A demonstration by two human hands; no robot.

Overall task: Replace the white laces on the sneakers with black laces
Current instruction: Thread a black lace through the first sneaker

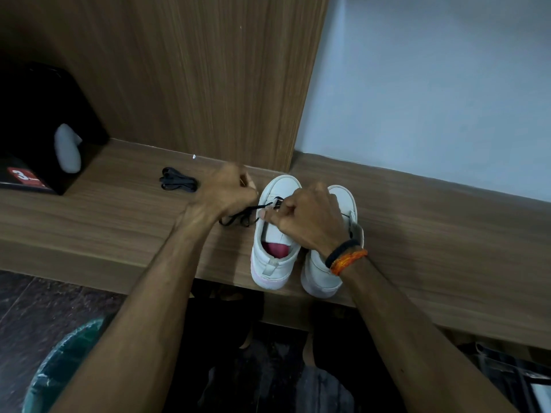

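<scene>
Two white sneakers (275,234) — the left one's lining pinkish-red — sit on a brown wood-grain shelf (119,228). Black laces (179,183) lie near its back edge; a black box (35,129) — red label — fills its left end.

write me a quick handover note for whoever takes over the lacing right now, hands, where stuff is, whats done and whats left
Left hand: fingers curled, appears to be pulling the black lace out to the left of the left sneaker.
Right hand: pinching the same lace at the front eyelets of that sneaker.
Both sneakers sit side by side on the wooden ledge, toes toward the wall. A spare black lace, bundled, lies on the ledge to the left.
Done: no white lace shows on the left sneaker; black lace started at the toe end.
Left: thread the remaining eyelets, then lace the right sneaker with the spare. Its lacing is mostly hidden.
</scene>
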